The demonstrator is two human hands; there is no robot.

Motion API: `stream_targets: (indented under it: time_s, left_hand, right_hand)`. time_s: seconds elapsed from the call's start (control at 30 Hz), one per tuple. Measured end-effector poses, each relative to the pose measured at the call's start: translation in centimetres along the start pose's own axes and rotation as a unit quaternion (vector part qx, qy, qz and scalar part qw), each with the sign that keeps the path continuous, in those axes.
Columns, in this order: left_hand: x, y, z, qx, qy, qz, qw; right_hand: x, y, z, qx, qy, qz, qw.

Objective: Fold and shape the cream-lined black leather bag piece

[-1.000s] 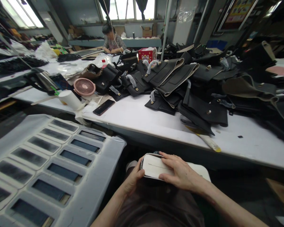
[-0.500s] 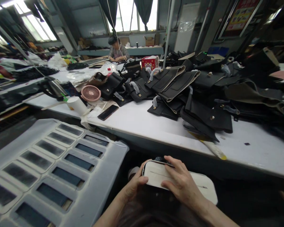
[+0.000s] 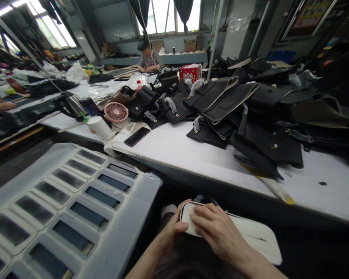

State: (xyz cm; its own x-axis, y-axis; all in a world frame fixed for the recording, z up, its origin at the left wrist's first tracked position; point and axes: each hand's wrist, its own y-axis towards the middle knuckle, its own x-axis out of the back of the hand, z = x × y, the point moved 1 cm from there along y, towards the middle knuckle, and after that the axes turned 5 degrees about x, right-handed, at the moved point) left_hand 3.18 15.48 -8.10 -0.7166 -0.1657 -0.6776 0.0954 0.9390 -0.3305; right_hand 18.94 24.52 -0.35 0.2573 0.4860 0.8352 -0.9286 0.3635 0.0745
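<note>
low down, white panel [image 3: 258, 236] partly hidden under flat right hand [image 3: 218, 232], left hand [image 3: 173, 226] clamped on end

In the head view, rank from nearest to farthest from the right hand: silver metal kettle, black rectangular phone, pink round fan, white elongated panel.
1. White elongated panel, partly under the right hand.
2. Black rectangular phone, ahead and left.
3. Pink round fan, behind the phone, farther left.
4. Silver metal kettle, left of the fan.
</note>
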Motion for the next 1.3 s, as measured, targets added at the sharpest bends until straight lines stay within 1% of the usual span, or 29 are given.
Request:
stream_targets:
  time_s: [0.1,0.2,0.3,0.4,0.47,0.6,0.67,0.73,0.8,0.93,1.13,1.3]
  left_hand:
    - [0.1,-0.1,0.3,-0.008,-0.006,-0.003,1.0]
    - [0.6,0.2,0.6,-0.006,-0.003,0.014,1.0]
    - [0.9,0.7,0.7,-0.003,0.02,0.004,1.0]
    - [0.7,0.9,0.0,-0.014,0.056,-0.013,0.998]
    - [0.4,0.8,-0.6,-0.012,0.068,-0.012,0.998]
    - [0.5,0.4,-1.2,0.023,0.076,0.008,0.997]
    - [0.6,0.2,-0.9,0.031,0.063,0.021,0.997]
    - [0.5,0.1,-0.4,0.021,0.03,0.023,0.999]
    - [0.4,0.1,0.0,0.003,-0.017,0.01,1.0]
    - [0.3,-0.1,0.8,0.011,-0.07,-0.025,0.997]
    - [0.7,0.0,1.3,0.021,-0.078,-0.019,0.997]
    - [1.2,0.2,1.0,0.022,-0.053,-0.019,0.998]
  right_hand:
    - [0.1,0.5,0.1,-0.026,0.016,0.002,1.0]
    - [0.0,0.6,0.1,-0.027,0.022,-0.001,0.999]
    - [0.0,0.8,0.1,-0.02,-0.005,0.009,1.0]
    - [0.1,1.1,0.2,0.0,-0.044,0.03,0.999]
    - [0.1,1.1,0.3,0.004,-0.054,0.035,0.998]
    - [-0.1,0.8,0.3,-0.013,-0.024,0.015,0.999]
    - [-0.4,0.4,0.3,-0.022,-0.008,-0.002,1.0]
    - [-0.6,0.2,0.3,-0.027,0.002,-0.018,0.999]
    - [-0.7,0.0,0.4,-0.029,0.013,-0.027,0.999]
    - [-0.7,0.0,0.6,-0.047,0.031,-0.029,0.998]
    - [-0.3,0.0,0.8,-0.028,0.014,0.002,1.0]
    - [-0.3,0.1,0.7,-0.034,0.031,0.003,0.999]
